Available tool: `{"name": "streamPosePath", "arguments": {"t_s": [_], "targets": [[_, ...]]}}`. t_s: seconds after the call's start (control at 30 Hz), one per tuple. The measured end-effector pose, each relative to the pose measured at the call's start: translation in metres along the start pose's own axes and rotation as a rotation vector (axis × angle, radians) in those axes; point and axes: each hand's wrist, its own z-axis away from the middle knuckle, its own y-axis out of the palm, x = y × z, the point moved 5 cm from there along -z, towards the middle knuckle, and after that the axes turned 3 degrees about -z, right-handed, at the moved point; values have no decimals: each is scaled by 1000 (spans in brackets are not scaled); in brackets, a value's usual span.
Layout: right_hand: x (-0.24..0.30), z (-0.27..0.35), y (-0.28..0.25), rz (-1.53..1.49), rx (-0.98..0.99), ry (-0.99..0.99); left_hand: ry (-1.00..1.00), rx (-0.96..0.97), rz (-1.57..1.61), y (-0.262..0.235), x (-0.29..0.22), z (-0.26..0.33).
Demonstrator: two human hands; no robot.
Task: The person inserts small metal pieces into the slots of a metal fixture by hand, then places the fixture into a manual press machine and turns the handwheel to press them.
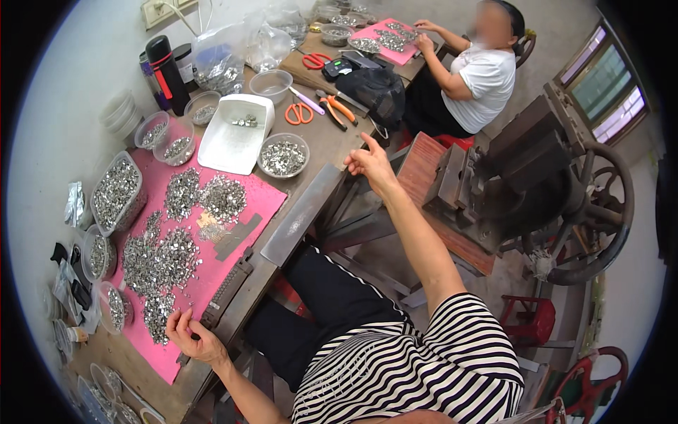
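My left hand (198,343) hovers at the near edge of a pink sheet (166,364), fingers loosely bent and apart, with nothing visible in them. Close by are a pile of small silvery metal pieces (157,311) and a long dark toothed metal bar (224,286). My right hand (371,166) is raised past the bench edge, index finger stretched out and the others partly curled, apparently holding nothing. It is nearest to a flat grey metal plate (300,215) and orange-handled pliers (341,109). More piles of metal pieces (222,198) lie on the pink sheet.
A white tub (236,134) lies beside a round bowl of metal pieces (283,155). A filled rectangular container (116,192) stands by the wall. Red scissors (299,112) lie farther back. A hand-wheel press (522,169) stands right. Another person (480,78) works at a pink sheet.
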Motion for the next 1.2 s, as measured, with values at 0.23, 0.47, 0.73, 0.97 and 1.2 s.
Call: {"name": "streamPosePath", "arguments": {"t_s": [0.23, 0.47, 0.73, 0.97, 1.2], "targets": [[62, 49, 57, 20, 255, -265, -17, 10, 11, -1, 1, 1], [244, 182, 137, -265, 601, -949, -15, 0, 12, 1, 0, 2], [253, 197, 150, -273, 580, -1047, -63, -37, 243, -6, -13, -22], [271, 196, 110, -160, 542, -1057, -4, 236, 1316, -54, -150, -124], [301, 236, 39, -36, 471, -1127, 97, 280, 1427, -4, -250, -200]]}}
